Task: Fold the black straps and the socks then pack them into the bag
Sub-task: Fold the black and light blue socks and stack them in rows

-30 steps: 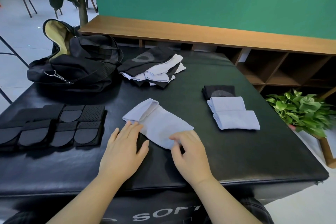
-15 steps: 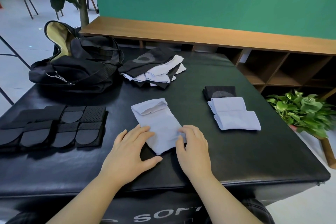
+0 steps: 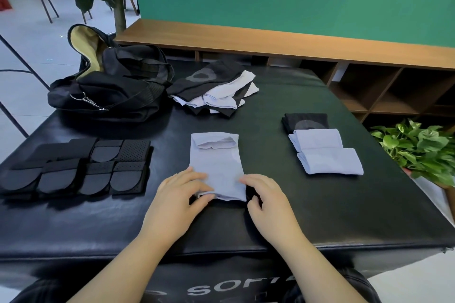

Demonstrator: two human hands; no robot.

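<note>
A light grey sock [image 3: 216, 162] lies straight on the black padded table [image 3: 307, 209], its cuff pointing away from me. My left hand [image 3: 177, 202] pinches the sock's near left corner, thumb under the edge. My right hand [image 3: 268, 202] holds the near right corner with curled fingers. A pile of unfolded black and white socks [image 3: 216, 91] sits further back. Three folded socks [image 3: 325, 150], one black and two grey, lie at the right. Folded black straps [image 3: 76, 167] are lined up at the left. The open black bag [image 3: 108, 81] stands at the back left.
A wooden shelf unit [image 3: 320, 51] runs behind the table below a green wall. A leafy green plant [image 3: 418, 147] stands off the table's right edge. A tree trunk and chair legs are behind the bag.
The sock turned from lying diagonally to lying straight, cuff away from me. Both hands shifted from pressing on it to gripping its near corners.
</note>
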